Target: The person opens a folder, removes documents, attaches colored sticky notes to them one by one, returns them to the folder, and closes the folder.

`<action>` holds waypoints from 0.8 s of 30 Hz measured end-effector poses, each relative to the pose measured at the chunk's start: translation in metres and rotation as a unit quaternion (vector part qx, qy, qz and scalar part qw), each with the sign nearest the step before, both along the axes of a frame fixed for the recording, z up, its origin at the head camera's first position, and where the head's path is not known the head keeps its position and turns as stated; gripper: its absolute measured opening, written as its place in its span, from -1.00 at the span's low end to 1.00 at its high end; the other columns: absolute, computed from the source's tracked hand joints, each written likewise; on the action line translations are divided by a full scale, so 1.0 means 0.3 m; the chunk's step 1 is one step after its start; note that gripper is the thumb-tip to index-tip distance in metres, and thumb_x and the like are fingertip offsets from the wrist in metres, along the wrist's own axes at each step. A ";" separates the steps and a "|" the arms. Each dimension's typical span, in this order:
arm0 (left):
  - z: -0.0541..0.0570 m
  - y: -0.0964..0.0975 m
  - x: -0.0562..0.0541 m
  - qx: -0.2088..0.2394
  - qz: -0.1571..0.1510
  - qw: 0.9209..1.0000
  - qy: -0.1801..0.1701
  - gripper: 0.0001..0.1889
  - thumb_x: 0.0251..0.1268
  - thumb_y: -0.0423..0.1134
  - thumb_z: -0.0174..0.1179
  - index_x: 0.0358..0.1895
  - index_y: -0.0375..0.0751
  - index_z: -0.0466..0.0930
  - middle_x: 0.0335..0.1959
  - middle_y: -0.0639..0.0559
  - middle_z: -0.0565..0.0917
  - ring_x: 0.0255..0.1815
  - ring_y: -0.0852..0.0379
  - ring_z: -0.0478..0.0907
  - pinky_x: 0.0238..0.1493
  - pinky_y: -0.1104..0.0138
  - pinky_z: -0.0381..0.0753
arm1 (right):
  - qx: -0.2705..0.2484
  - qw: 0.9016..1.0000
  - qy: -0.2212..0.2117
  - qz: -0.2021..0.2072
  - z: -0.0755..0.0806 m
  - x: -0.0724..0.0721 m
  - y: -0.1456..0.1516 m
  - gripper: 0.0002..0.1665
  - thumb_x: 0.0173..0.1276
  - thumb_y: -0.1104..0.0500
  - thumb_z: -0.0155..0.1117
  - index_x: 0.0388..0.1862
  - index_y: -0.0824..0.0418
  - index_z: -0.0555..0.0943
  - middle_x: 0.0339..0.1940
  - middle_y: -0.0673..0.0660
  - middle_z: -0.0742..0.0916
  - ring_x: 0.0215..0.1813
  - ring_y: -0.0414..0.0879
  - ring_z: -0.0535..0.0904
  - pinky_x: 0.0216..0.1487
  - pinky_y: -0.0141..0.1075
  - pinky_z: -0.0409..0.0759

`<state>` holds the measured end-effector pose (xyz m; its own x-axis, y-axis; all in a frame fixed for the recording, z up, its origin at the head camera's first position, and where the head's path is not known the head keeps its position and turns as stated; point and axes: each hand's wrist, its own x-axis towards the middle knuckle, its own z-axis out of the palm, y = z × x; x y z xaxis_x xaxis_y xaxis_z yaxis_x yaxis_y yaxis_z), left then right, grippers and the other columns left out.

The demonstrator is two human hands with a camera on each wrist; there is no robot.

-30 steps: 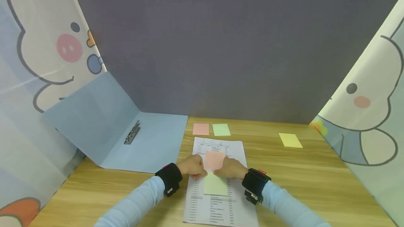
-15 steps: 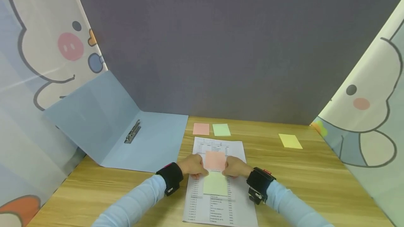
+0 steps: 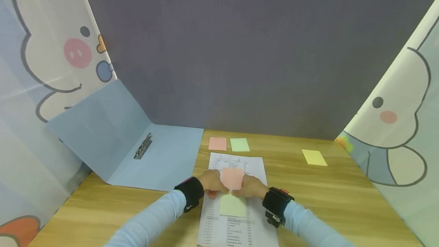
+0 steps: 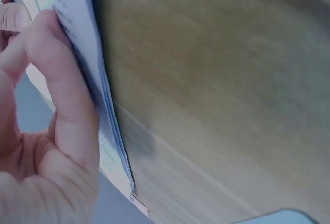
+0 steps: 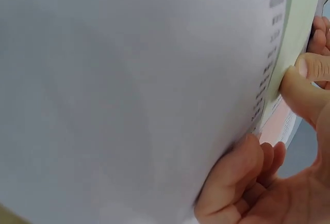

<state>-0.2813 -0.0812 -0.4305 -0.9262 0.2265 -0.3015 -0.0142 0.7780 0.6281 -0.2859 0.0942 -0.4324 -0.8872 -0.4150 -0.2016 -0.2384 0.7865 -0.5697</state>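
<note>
A stack of printed sheets [image 3: 210, 222] lies on the table, bearing a pink sticky note [image 3: 232, 177] with a light green sticky note [image 3: 233, 206] just below it. My left hand [image 3: 214, 183] is at the pink note's lower left corner, fingers curled under and thumb on the paper. My right hand [image 3: 253, 186] is at its lower right corner. In the right wrist view, that thumb [image 5: 304, 92] presses along the green note [image 5: 296, 33], while the curled fingers [image 5: 229, 175] rest on the sheets. Both thumb tips nearly meet where the notes adjoin.
On the left stands a blue folder [image 3: 164, 163], its cover raised and a metal clip [image 3: 142, 146] inside. Behind the sheets are another pink note [image 3: 217, 143] and another green one [image 3: 239, 145]. A yellow note [image 3: 314, 157] lies at the right. A dark panel [image 3: 219, 56] backs the table.
My right hand slid rightward along the lower edge of the pink note, then came back left towards the left thumb. The left hand shifted slightly right. The notes and sheets stay in place.
</note>
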 end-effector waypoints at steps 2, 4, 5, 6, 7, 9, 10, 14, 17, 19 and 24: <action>-0.006 0.001 0.006 -0.012 -0.008 1.000 -0.001 -0.68 -0.17 -0.16 0.43 -0.63 -0.24 0.46 -0.87 0.05 0.43 -0.87 0.22 0.37 -0.75 0.43 0.47 | -0.008 1.000 0.001 0.009 -0.004 0.004 0.005 -0.46 -0.03 0.04 0.44 -0.14 0.31 0.50 -0.49 0.03 0.54 -0.45 -0.12 0.40 -0.46 -0.34 0.32; -0.011 0.003 0.009 -0.030 -0.018 0.999 0.000 -0.66 -0.23 -0.15 0.48 -0.63 -0.24 0.47 -0.88 0.07 0.41 -0.87 0.23 0.35 -0.76 0.47 0.43 | -0.013 1.000 0.004 0.014 -0.013 0.006 0.006 -0.38 -0.04 0.02 0.46 -0.05 0.29 0.49 -0.40 0.05 0.59 -0.40 -0.11 0.42 -0.40 -0.30 0.36; -0.013 0.004 0.010 -0.040 -0.024 0.999 0.002 -0.64 -0.25 -0.15 0.50 -0.62 -0.24 0.47 -0.88 0.08 0.40 -0.87 0.24 0.33 -0.77 0.49 0.40 | -0.006 1.000 0.006 0.009 -0.019 0.008 0.004 -0.34 -0.04 -0.02 0.45 -0.03 0.31 0.47 -0.37 0.07 0.60 -0.39 -0.10 0.43 -0.38 -0.28 0.38; -0.014 0.005 0.010 -0.050 -0.029 0.998 0.004 -0.63 -0.28 -0.14 0.51 -0.62 -0.24 0.47 -0.88 0.08 0.39 -0.87 0.24 0.32 -0.78 0.50 0.37 | 0.007 1.000 0.011 0.001 -0.025 0.009 -0.001 -0.28 -0.03 -0.08 0.43 0.01 0.34 0.46 -0.35 0.08 0.60 -0.38 -0.08 0.44 -0.38 -0.26 0.39; -0.016 0.006 0.009 -0.060 -0.033 0.998 0.007 -0.62 -0.30 -0.13 0.52 -0.62 -0.25 0.47 -0.88 0.09 0.38 -0.87 0.24 0.31 -0.78 0.51 0.34 | 0.021 1.000 0.015 -0.010 -0.031 0.010 -0.007 -0.23 -0.02 -0.14 0.41 0.02 0.36 0.45 -0.36 0.10 0.60 -0.39 -0.07 0.44 -0.39 -0.25 0.40; -0.015 0.008 0.009 -0.067 -0.038 0.997 0.009 -0.61 -0.32 -0.12 0.53 -0.64 -0.25 0.47 -0.88 0.09 0.37 -0.87 0.24 0.30 -0.78 0.51 0.32 | 0.051 0.998 0.024 -0.036 -0.044 0.012 -0.018 -0.13 -0.04 -0.25 0.37 0.00 0.41 0.43 -0.40 0.12 0.57 -0.41 -0.05 0.44 -0.44 -0.23 0.38; -0.016 0.008 0.008 -0.070 -0.039 0.997 0.009 -0.60 -0.32 -0.11 0.53 -0.65 -0.25 0.47 -0.88 0.09 0.37 -0.87 0.24 0.30 -0.78 0.51 0.31 | 0.065 0.996 0.027 -0.049 -0.049 0.014 -0.023 -0.07 -0.06 -0.31 0.34 -0.01 0.44 0.42 -0.42 0.12 0.55 -0.43 -0.04 0.43 -0.47 -0.23 0.37; -0.018 0.011 0.004 -0.070 -0.042 0.997 0.012 -0.60 -0.32 -0.10 0.53 -0.70 -0.23 0.46 -0.90 0.10 0.37 -0.87 0.24 0.30 -0.78 0.50 0.31 | 0.084 0.994 0.026 -0.059 -0.063 0.003 -0.021 -0.03 -0.07 -0.35 0.31 -0.02 0.46 0.42 -0.49 0.11 0.51 -0.47 -0.05 0.41 -0.52 -0.25 0.30; -0.021 0.015 -0.001 -0.068 -0.045 0.997 0.016 -0.59 -0.33 -0.08 0.53 -0.69 -0.23 0.46 -0.90 0.10 0.37 -0.87 0.24 0.30 -0.77 0.49 0.32 | 0.068 0.997 0.015 -0.038 -0.053 -0.005 0.000 -0.12 -0.02 -0.26 0.35 0.00 0.44 0.42 -0.46 0.09 0.52 -0.45 -0.07 0.42 -0.49 -0.28 0.31; -0.024 0.018 -0.002 -0.066 -0.047 0.997 0.015 -0.59 -0.33 -0.07 0.52 -0.69 -0.23 0.47 -0.90 0.10 0.37 -0.86 0.24 0.31 -0.77 0.49 0.32 | 0.044 0.999 0.008 -0.012 -0.041 -0.007 0.017 -0.24 0.02 -0.14 0.38 0.01 0.38 0.42 -0.44 0.07 0.54 -0.42 -0.08 0.42 -0.45 -0.29 0.33; -0.031 0.025 -0.001 -0.063 -0.040 0.997 0.010 -0.58 -0.32 -0.04 0.52 -0.68 -0.21 0.46 -0.90 0.10 0.37 -0.86 0.24 0.30 -0.77 0.49 0.31 | 0.033 0.999 -0.004 0.028 -0.012 -0.013 0.055 -0.54 -0.01 0.09 0.45 -0.25 0.30 0.46 -0.48 0.06 0.53 -0.45 -0.11 0.42 -0.46 -0.32 0.36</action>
<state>-0.2815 -0.0737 -0.4397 -0.9126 0.2617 -0.3142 0.0628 0.8490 0.5247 -0.2897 0.1107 -0.4359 -0.8606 -0.4504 -0.2377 -0.2790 0.8075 -0.5197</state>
